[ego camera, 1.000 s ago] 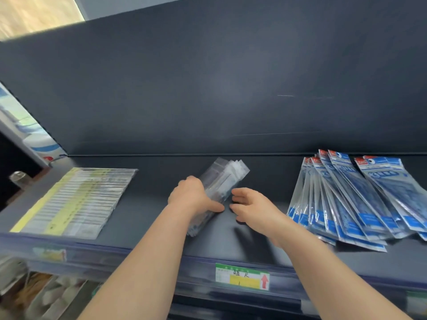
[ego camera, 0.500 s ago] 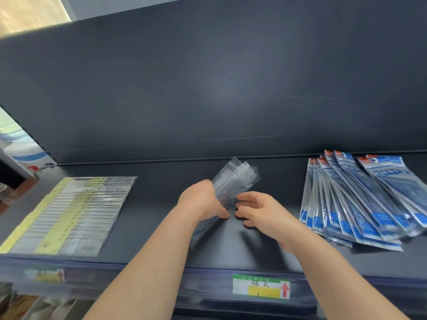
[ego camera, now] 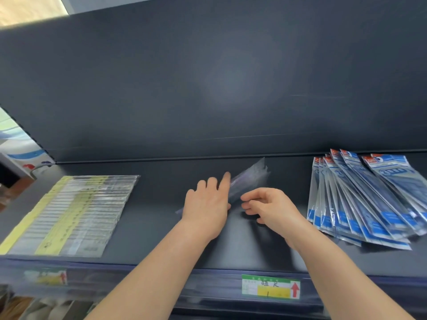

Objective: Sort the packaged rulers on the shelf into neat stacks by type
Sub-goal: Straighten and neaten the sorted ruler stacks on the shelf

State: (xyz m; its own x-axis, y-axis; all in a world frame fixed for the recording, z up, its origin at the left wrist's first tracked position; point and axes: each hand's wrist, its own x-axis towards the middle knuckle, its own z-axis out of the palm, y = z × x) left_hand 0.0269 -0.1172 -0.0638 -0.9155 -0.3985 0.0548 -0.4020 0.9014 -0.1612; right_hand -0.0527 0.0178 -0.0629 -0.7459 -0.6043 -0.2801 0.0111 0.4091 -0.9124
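Note:
A bundle of clear packaged rulers [ego camera: 250, 179] lies slanted on the dark shelf [ego camera: 150, 241], its far end pointing up and to the right. My left hand [ego camera: 206, 204] lies on the bundle's near half with the fingers stretched along it. My right hand [ego camera: 271, 207] is beside the bundle on the right, its fingers loosely curled and their tips at the bundle's edge. The bundle is blurred, and most of its near end is hidden under my left hand.
A flat row of yellow-labelled ruler packets [ego camera: 69, 213] covers the left of the shelf. Blue packaged rulers [ego camera: 369, 199] lie fanned out at the right. A green and yellow price label [ego camera: 270, 286] sits on the front rail. The dark back panel [ego camera: 231, 88] rises behind.
My left hand has let go its grip on the clear bundle and now lies flat on it, fingers straightened. The bundle sits lower on the shelf. My right hand stays at its edge.

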